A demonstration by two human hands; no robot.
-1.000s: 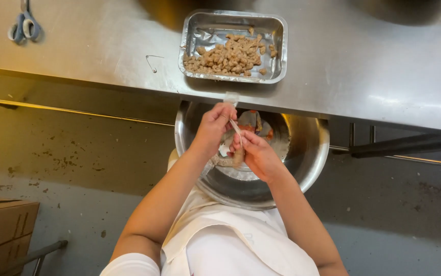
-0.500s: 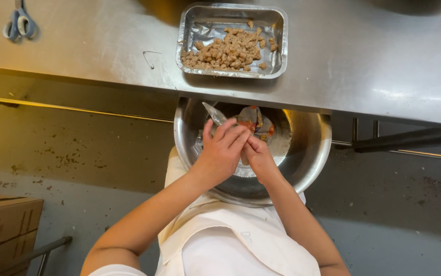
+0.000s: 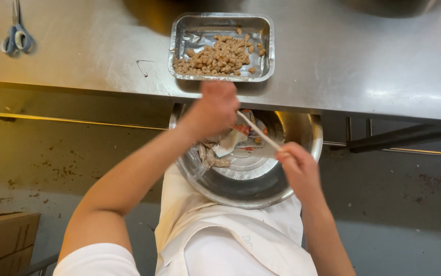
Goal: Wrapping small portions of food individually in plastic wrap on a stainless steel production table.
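Left hand [image 3: 211, 108], right hand [image 3: 297, 166], thin wooden skewer [image 3: 259, 132], round steel bowl [image 3: 302, 134]

A rectangular foil tray [image 3: 221, 47] of silver colour is set on the steel counter, partly filled with small brown pieces. Torn wrappers [image 3: 233, 140], white with red and orange print, are seen crumpled inside the round steel bowl below the counter's edge. A brown cardboard box [image 3: 3, 240] is seen on the floor at the lower left corner.
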